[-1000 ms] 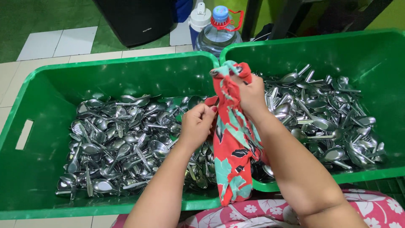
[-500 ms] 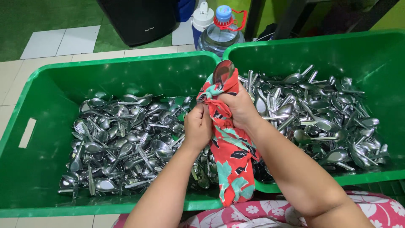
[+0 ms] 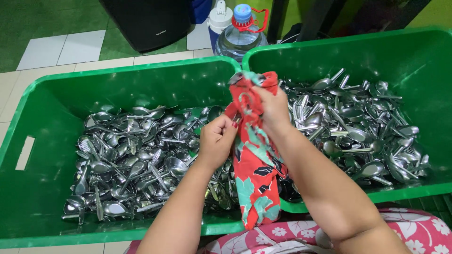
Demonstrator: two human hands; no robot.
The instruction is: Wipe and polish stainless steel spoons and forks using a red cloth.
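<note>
**Cloth gripped over the spoon bins**

Here, the right hand (image 3: pixel 273 110) has its grip closed round the top of a red floral cloth (image 3: pixel 254 160), while the left hand (image 3: pixel 217 141) pinches the cloth's edge just below. The cloth hangs down between both forearms, over the seam where two green bins meet. The left bin (image 3: pixel 42 108) and right bin (image 3: pixel 423 61) both hold heaps of metal spoons (image 3: pixel 136 155). A water bottle (image 3: pixel 240 33) stands behind.

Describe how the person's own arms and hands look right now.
Both forearms are bare, with no sleeves, gloves, watch or bracelets in view. The left hand has red-painted fingernails; the right hand shows no visible nails or rings.
</note>
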